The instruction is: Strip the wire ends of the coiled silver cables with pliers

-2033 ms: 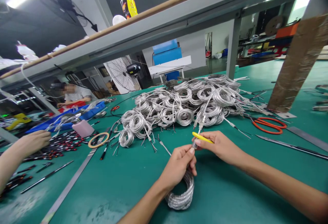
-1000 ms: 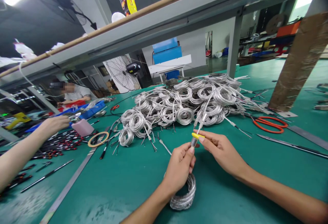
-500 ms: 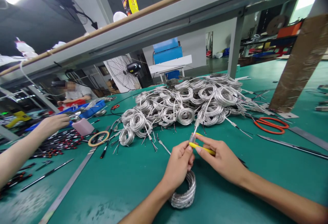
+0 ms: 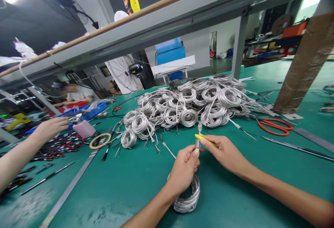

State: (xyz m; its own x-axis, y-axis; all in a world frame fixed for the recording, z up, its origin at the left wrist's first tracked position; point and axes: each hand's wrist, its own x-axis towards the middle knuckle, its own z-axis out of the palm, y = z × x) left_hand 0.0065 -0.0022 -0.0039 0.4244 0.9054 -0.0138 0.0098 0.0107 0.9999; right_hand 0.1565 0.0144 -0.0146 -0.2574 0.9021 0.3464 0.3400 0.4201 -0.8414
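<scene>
In the head view, my left hand (image 4: 184, 167) pinches the end of a clear-jacketed, silvery cable close to a small grey cylindrical piece (image 4: 197, 144). The cable's coil (image 4: 186, 205) rests on the green bench just below that hand. Between the fingers of my right hand (image 4: 221, 151) is a slim yellow tool (image 4: 200, 137), its kind hard to make out. The tool lies against the cable, just above the grey piece. A pale cable tip (image 4: 200, 126) sticks up beyond it.
Behind my hands lies a large pile of coiled cables (image 4: 189, 99). To the right are orange-handled scissors (image 4: 276, 127) and a pen-like tool (image 4: 294, 146). A steel ruler (image 4: 73, 186), a tape roll (image 4: 100, 141) and another person's arm (image 4: 33, 143) are on the left.
My right hand and the yellow tool have moved up along the cable. The tool's two yellow parts, apart before, now appear together. My left hand has shifted slightly right.
</scene>
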